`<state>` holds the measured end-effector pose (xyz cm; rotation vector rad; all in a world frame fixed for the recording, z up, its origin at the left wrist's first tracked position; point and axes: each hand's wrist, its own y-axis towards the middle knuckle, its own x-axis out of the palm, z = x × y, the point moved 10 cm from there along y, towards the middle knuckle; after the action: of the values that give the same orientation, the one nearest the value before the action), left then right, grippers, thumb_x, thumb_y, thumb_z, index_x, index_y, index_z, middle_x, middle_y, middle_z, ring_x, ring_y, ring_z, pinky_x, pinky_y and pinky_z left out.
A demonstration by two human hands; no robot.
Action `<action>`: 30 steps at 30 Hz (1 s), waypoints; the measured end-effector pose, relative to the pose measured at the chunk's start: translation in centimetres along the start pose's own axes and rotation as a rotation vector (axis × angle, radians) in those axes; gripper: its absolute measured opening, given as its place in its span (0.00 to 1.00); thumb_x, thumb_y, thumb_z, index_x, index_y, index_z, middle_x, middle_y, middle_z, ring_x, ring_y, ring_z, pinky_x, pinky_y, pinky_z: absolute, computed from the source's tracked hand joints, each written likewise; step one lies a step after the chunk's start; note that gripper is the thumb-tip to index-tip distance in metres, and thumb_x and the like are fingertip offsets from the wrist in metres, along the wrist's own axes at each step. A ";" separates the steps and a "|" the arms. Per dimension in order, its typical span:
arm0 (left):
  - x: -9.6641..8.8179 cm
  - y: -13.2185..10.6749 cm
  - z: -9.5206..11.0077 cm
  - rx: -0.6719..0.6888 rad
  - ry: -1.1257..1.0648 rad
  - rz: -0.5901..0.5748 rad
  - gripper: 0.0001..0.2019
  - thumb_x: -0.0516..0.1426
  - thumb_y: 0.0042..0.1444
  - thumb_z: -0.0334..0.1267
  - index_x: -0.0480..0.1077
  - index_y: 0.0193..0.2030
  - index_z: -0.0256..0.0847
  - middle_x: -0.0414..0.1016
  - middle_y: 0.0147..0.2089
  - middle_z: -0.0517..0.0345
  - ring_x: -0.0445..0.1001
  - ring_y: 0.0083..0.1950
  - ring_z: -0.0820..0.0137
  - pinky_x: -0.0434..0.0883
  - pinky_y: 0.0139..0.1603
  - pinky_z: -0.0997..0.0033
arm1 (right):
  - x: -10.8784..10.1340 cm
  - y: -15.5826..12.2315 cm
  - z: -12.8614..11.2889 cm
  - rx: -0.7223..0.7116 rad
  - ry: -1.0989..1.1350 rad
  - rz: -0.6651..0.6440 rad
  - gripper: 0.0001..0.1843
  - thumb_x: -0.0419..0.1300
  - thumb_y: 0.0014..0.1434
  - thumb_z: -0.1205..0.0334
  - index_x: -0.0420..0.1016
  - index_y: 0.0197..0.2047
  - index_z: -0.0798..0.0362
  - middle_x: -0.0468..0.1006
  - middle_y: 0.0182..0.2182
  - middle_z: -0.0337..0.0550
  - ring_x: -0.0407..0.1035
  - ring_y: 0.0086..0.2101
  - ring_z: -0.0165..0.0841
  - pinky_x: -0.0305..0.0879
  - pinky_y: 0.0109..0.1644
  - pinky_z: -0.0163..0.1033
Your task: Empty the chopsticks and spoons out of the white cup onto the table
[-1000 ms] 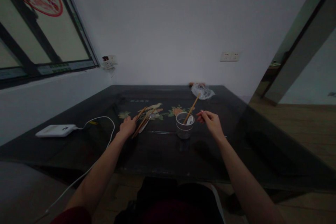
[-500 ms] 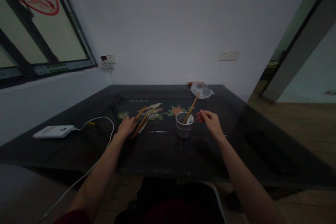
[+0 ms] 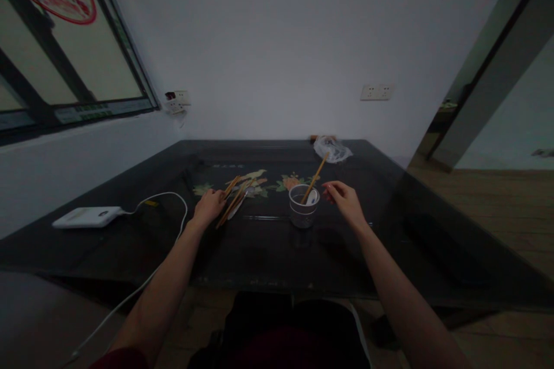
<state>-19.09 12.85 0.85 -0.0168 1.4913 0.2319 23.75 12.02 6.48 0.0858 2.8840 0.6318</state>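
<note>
A clear cup point(image 3: 303, 210) stands on the dark table point(image 3: 268, 253) with a wooden chopstick point(image 3: 318, 176) and a white spoon leaning inside it. My right hand point(image 3: 341, 200) hovers just right of the cup, fingers loosely curled, with nothing visible in them. My left hand point(image 3: 208, 207) rests on the table, its fingers closed on the near ends of a bundle of wooden chopsticks point(image 3: 234, 199) that lie beside a spoon on the floral inlay.
A white device point(image 3: 86, 217) with a white cable point(image 3: 173, 202) lies at the table's left. A crumpled plastic bag point(image 3: 332, 150) sits at the far edge by the wall. A thin dark rod point(image 3: 266, 218) lies left of the cup.
My right hand has drifted slightly up and left toward the cup. The left hand and the chopsticks stay where they were.
</note>
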 end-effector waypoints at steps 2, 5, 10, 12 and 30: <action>-0.9 0.0 0.5 0.031 -0.011 0.068 0.18 0.49 0.60 0.41 0.68 0.54 0.41 0.68 0.51 0.47 0.69 0.51 0.60 0.67 0.52 0.64 | 0.0 0.0 0.2 0.007 0.003 0.007 0.22 0.59 0.51 0.44 0.76 0.36 0.57 0.76 0.26 0.44 0.66 0.23 0.29 0.61 0.24 0.33; -2.8 -0.4 2.5 0.141 -0.114 0.187 0.16 0.47 0.60 0.38 0.70 0.50 0.38 0.68 0.50 0.47 0.69 0.51 0.62 0.66 0.54 0.65 | 0.2 0.0 0.2 0.007 0.001 -0.002 0.22 0.59 0.51 0.45 0.76 0.37 0.57 0.76 0.27 0.45 0.67 0.25 0.30 0.63 0.24 0.33; -7.0 -2.9 9.5 0.427 -0.475 0.281 0.13 0.48 0.59 0.35 0.71 0.44 0.38 0.73 0.46 0.52 0.70 0.49 0.66 0.66 0.53 0.67 | 0.8 -0.1 0.1 0.008 -0.005 -0.035 0.21 0.58 0.53 0.45 0.77 0.37 0.56 0.77 0.29 0.46 0.69 0.26 0.32 0.63 0.24 0.33; -8.4 -4.0 13.2 0.510 -0.603 0.225 0.12 0.49 0.59 0.36 0.71 0.44 0.39 0.74 0.46 0.53 0.71 0.47 0.67 0.68 0.50 0.67 | 0.9 -0.2 0.1 0.013 -0.005 -0.043 0.21 0.58 0.53 0.46 0.77 0.37 0.56 0.78 0.29 0.46 0.69 0.27 0.32 0.63 0.24 0.33; -8.8 -3.9 29.2 0.689 -0.604 0.061 0.15 0.56 0.54 0.40 0.71 0.47 0.38 0.72 0.44 0.50 0.72 0.43 0.66 0.69 0.46 0.68 | 3.4 -1.4 1.8 0.050 -0.008 -0.465 0.35 0.70 0.41 0.64 0.68 0.54 0.52 0.75 0.46 0.47 0.70 0.43 0.37 0.67 0.48 0.44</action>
<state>9.71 12.27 11.45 0.6029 0.9045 -0.2252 20.79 11.83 3.72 -0.5559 2.7598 0.4653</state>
